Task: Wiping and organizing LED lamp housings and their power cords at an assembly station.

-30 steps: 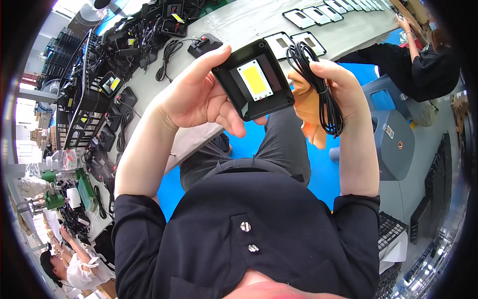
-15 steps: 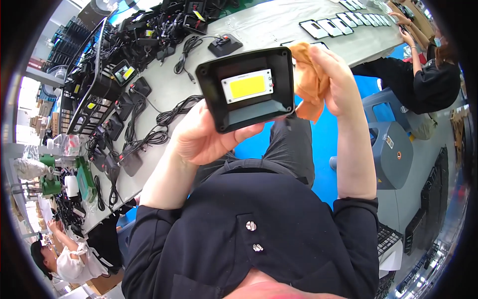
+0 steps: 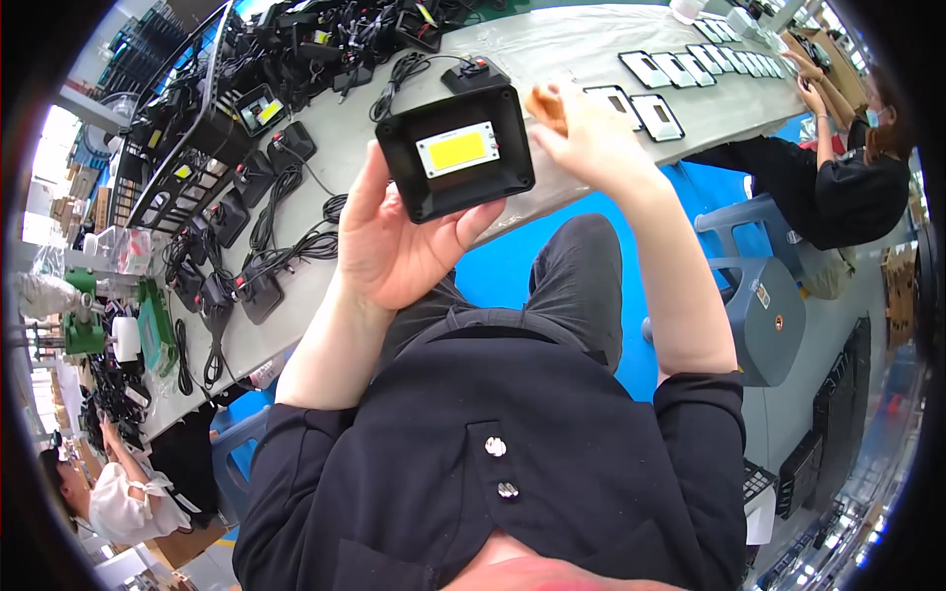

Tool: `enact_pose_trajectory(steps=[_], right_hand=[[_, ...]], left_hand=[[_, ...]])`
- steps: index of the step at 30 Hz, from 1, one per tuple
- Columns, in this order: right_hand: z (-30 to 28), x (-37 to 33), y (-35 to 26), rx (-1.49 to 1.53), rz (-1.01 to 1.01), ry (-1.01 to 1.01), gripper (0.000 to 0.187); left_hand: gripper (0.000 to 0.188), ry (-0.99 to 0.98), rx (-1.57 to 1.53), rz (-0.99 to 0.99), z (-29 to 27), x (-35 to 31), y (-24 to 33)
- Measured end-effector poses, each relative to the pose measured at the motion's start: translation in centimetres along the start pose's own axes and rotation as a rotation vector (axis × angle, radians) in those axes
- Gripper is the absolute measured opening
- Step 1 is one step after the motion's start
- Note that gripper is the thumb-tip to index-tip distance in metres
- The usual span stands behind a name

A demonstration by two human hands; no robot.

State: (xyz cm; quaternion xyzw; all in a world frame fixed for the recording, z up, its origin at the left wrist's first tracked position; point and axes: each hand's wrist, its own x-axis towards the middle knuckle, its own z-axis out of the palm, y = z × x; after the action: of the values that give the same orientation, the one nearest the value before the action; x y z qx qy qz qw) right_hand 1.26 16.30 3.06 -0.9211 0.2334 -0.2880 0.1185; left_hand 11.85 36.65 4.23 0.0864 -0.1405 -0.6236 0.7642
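Observation:
My left hand (image 3: 389, 241) grips a black square lamp housing (image 3: 404, 192) from below, thumb along its left side. The housing's open face is tilted up toward me; inside it a white-edged LED panel (image 3: 458, 150) with a yellow middle is fixed. To the right of the housing, and apart from it, my right hand (image 3: 596, 143) is closed on an orange cloth (image 3: 545, 106), mostly hidden by the fingers. Beyond the housing a corded black lamp (image 3: 478, 75) lies on the table. White panels with black frames (image 3: 657, 116) lie past my right hand.
A black crate (image 3: 163, 197) stands left on the grey table (image 3: 305, 236), with a heap of black corded lamps (image 3: 315, 44) behind it. Several corded lamps and coiled cables lie before it. One co-worker (image 3: 857, 187) sits at right, another (image 3: 123, 497) at lower left. A grey-blue chair (image 3: 759, 325) stands right.
The lamp housing in my left hand has moved a little left and away from me. My right hand has drawn the cloth away from the housing's side, bunching it, and moved farther over the table.

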Motion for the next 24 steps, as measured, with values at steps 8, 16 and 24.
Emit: enact_pose_trajectory(steps=[8, 16, 24], right_hand=[[-5.6, -1.7, -8.6, 0.207, -0.526, 0.293, 0.032], [-2.0, -3.3, -10.8, 0.173, -0.469, 0.368, 0.037], [-4.0, -2.6, -10.9, 0.593, -0.462, 0.425, 0.024]], left_hand=[[0.049, -0.087, 0.082, 0.102, -0.5, -0.6, 0.0], [0.064, 0.046, 0.374, 0.075, 0.3, -2.2, -2.0], [0.064, 0.097, 0.126, 0.04, 1.8, -1.7, -1.3]])
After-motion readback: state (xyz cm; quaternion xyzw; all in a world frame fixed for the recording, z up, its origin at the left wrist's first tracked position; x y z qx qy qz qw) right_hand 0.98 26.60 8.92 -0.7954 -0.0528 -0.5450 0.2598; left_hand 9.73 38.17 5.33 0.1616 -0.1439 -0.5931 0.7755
